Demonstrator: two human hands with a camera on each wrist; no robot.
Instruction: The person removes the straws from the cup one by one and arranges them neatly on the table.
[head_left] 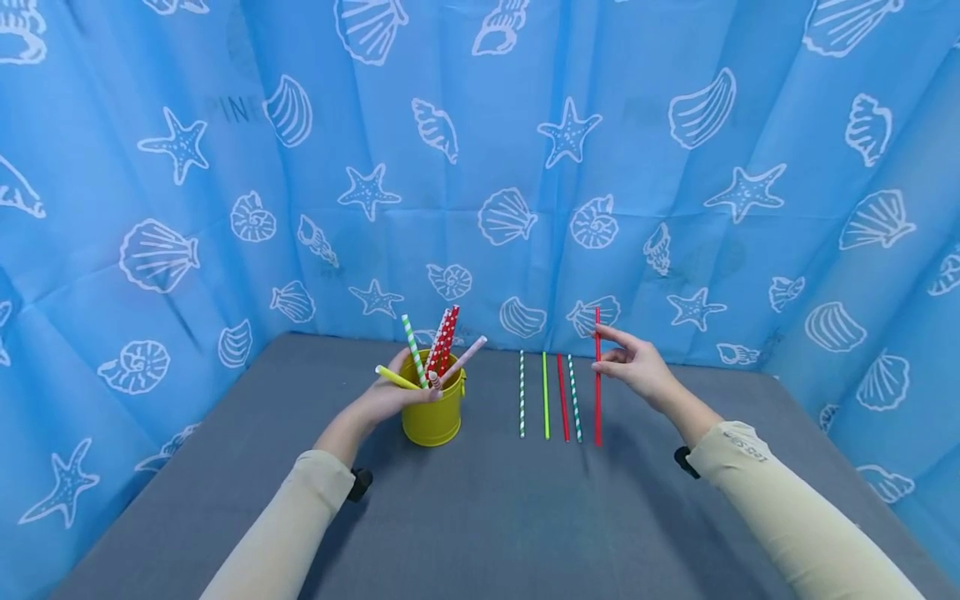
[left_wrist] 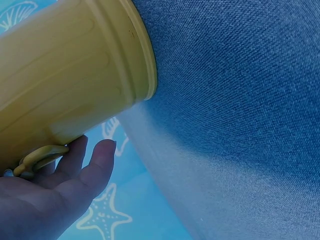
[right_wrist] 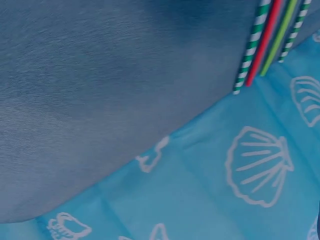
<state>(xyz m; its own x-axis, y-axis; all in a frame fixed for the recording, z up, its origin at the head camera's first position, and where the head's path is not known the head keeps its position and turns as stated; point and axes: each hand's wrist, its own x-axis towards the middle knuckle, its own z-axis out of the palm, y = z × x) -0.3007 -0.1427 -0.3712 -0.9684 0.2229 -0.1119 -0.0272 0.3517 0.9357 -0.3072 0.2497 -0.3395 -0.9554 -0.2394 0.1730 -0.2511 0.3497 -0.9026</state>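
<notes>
Left hand (head_left: 390,398) grips yellow bucket (head_left: 432,412); right hand (head_left: 637,364) pinches red straw (head_left: 597,377).

My hands work over a grey table (head_left: 480,517) hemmed in by blue cloth on three sides. Under my left hand (head_left: 390,398) stands a yellow bucket (head_left: 432,421), its base flat on the grey cloth. Just left of my right hand (head_left: 637,367) four straws lie side by side, running away from me: a green-striped straw (head_left: 522,400), a lime straw (head_left: 546,400), a red straw (head_left: 562,400) and a teal-striped straw (head_left: 573,400), close together, not touching.
</notes>
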